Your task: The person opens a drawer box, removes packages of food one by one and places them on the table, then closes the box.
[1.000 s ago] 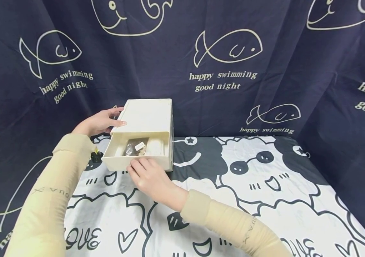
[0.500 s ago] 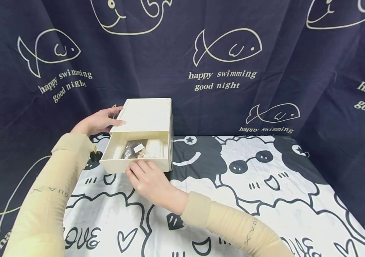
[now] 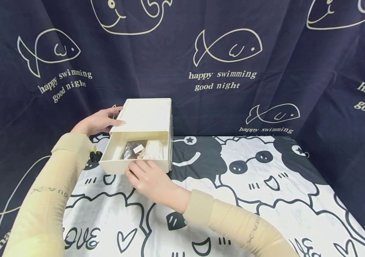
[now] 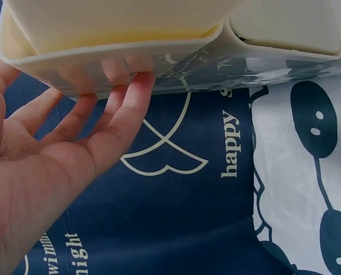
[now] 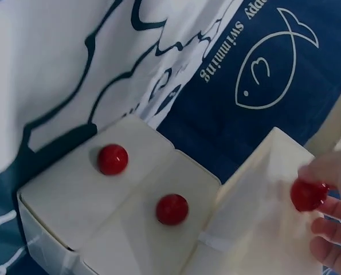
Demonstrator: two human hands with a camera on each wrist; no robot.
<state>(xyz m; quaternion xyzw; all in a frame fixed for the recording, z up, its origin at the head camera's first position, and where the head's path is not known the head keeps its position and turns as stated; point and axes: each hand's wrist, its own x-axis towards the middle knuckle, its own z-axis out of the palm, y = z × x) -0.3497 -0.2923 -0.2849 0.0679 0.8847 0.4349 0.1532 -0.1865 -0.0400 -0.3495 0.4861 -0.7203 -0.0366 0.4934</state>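
Observation:
A white drawer cabinet (image 3: 145,114) stands against the back curtain, its top drawer (image 3: 113,166) pulled partway out. Inside lie a dark plastic packet with a white label (image 3: 139,148) and a whitish packet (image 3: 154,149). My right hand (image 3: 150,182) is at the drawer's front; in the right wrist view it pinches that drawer's round red knob (image 5: 309,196) between thumb and fingers. My left hand (image 3: 97,123) rests on the cabinet's left side, thumb at the top edge. Its fingers (image 4: 124,117) lie extended against the glossy side wall in the left wrist view.
Two closed drawers below carry red knobs, a middle knob (image 5: 172,209) and a lower knob (image 5: 113,159). Left of the cabinet sits a small black object with a yellow tip (image 3: 96,156). A sheep-print cloth (image 3: 266,221) covers the table; a dark-blue fish-print curtain (image 3: 156,64) hangs behind.
The top drawer has slid slightly further out toward me with my right hand, mostly in the earlier half second. My left hand has stayed at the cabinet's side.

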